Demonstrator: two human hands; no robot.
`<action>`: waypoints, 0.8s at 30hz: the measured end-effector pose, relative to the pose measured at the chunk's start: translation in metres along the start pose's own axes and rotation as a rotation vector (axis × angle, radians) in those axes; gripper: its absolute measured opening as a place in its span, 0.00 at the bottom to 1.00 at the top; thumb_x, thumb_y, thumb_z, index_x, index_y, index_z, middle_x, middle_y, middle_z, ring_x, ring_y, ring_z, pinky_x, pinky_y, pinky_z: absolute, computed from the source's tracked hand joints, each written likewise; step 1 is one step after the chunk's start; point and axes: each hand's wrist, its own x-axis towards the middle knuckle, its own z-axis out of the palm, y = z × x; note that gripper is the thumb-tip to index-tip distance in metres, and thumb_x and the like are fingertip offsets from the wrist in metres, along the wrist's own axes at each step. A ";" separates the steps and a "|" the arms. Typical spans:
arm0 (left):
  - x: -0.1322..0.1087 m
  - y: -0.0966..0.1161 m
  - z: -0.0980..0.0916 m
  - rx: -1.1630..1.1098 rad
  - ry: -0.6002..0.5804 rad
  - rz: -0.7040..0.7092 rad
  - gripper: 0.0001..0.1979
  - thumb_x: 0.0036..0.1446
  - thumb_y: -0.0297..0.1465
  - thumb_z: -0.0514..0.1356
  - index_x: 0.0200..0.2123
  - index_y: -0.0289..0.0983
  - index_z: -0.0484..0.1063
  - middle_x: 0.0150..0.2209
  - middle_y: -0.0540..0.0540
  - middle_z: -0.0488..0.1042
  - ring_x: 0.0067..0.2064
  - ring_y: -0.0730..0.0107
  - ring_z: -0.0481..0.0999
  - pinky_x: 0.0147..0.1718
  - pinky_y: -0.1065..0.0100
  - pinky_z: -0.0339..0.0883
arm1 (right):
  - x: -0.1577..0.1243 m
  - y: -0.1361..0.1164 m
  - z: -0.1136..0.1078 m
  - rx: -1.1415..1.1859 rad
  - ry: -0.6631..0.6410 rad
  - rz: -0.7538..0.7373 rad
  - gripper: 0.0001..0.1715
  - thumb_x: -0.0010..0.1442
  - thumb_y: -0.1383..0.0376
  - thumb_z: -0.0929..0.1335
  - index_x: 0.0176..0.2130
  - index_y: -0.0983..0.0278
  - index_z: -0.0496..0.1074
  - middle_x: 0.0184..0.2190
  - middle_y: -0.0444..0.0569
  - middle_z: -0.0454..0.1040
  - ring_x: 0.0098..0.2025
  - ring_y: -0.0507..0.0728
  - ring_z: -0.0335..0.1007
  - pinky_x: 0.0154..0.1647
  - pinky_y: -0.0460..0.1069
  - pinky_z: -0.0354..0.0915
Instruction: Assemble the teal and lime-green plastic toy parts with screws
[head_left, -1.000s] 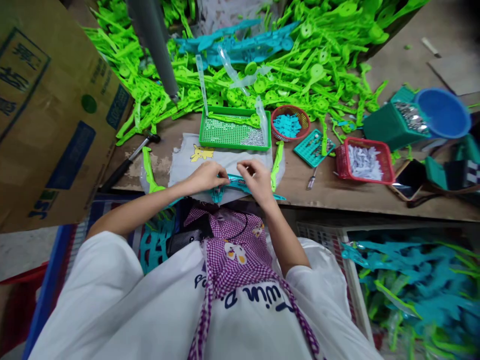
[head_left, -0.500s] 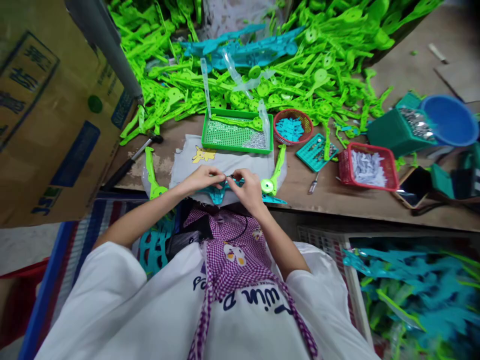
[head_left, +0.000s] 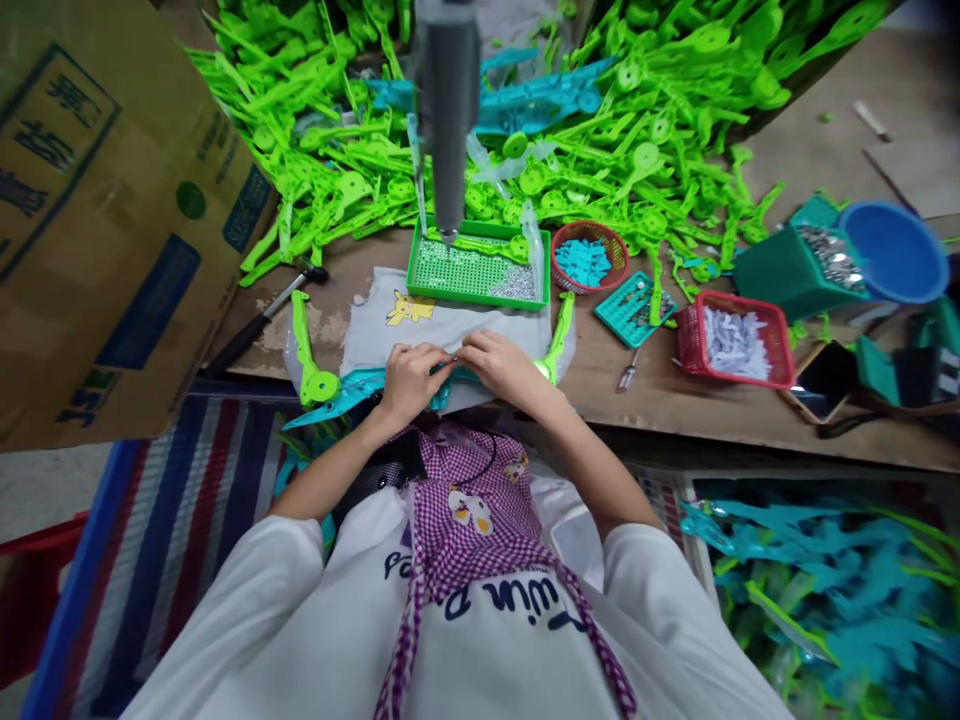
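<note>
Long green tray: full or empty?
Partly filled: the long green tray has silvery bits at its right end; perforated floor shows at left.

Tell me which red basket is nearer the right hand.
The round red basket of blue pieces, just right of the green tray. The other red basket, rectangular and farther from the right hand, holds whitish pieces.

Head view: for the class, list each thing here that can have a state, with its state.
Left hand, bent over the teal part; grip unclear
Right hand, bent; grip unclear
Green tray, open, holding silvery bits
Round red basket, open, holding teal pieces
Rectangular red basket, open, holding white pieces
Hammer, lying down
Grey tool, tip down
</note>
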 end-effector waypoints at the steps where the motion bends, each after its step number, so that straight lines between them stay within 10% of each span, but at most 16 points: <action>1: -0.003 0.000 0.003 0.001 0.032 -0.007 0.08 0.65 0.32 0.61 0.36 0.42 0.81 0.43 0.47 0.84 0.46 0.63 0.80 0.50 0.57 0.60 | -0.001 0.001 0.002 -0.017 -0.014 0.016 0.14 0.70 0.67 0.62 0.45 0.62 0.76 0.41 0.55 0.76 0.44 0.59 0.70 0.43 0.54 0.67; 8: -0.039 0.003 0.021 0.079 0.156 -0.026 0.13 0.69 0.36 0.57 0.50 0.45 0.80 0.54 0.41 0.78 0.53 0.58 0.77 0.53 0.54 0.58 | -0.018 0.001 0.020 -0.072 0.055 0.099 0.17 0.67 0.73 0.61 0.50 0.64 0.74 0.52 0.58 0.75 0.44 0.59 0.73 0.40 0.53 0.68; 24: -0.063 0.004 0.038 0.220 0.145 -0.083 0.21 0.70 0.40 0.52 0.63 0.50 0.70 0.68 0.37 0.61 0.67 0.44 0.61 0.61 0.39 0.51 | 0.009 0.009 0.034 -0.009 0.086 0.112 0.15 0.72 0.62 0.61 0.43 0.62 0.76 0.41 0.53 0.78 0.45 0.60 0.70 0.44 0.54 0.55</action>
